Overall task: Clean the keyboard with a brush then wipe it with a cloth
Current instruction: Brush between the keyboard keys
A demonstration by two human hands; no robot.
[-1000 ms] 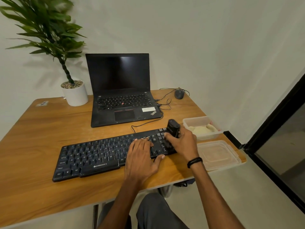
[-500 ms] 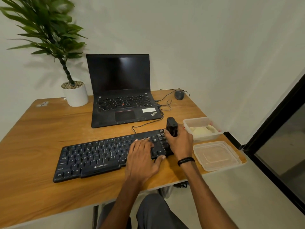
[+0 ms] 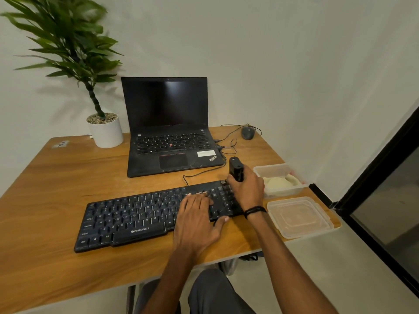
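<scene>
Left hand (image 3: 197,220), nearest the viewer, lies flat on the right-centre keys of the black keyboard (image 3: 136,219), its fingers straight and close together and its thumb spread out to the keyboard's near edge; it holds nothing. This keyboard lies at a slant across the near part of the wooden bench (image 3: 56,177), with its left end closer to the viewer than its right. Right hand (image 3: 247,191), with a dark wristband (image 3: 255,210) on its wrist, sits over the keyboard's right end, just beyond and to the right of the left hand, with its fingers curled round the brush (image 3: 235,169). Only the black, block-like upper end of the brush shows, standing upright above the fist; its lower end is hidden behind the hand, so contact with the keys cannot be told. Just right of the keyboard, at the bench's near right corner, lies a clear plastic lid (image 3: 299,217). Beyond the lid stands an open clear container (image 3: 281,180), close beside the right hand, holding a pale cloth (image 3: 278,183). Farther back, an open black laptop (image 3: 170,132) with a dark screen stands behind the keyboard. A dark wired mouse (image 3: 247,133) lies to the laptop's right, near the wall. To its left stands a white plant pot (image 3: 105,131) with a leafy green plant.
</scene>
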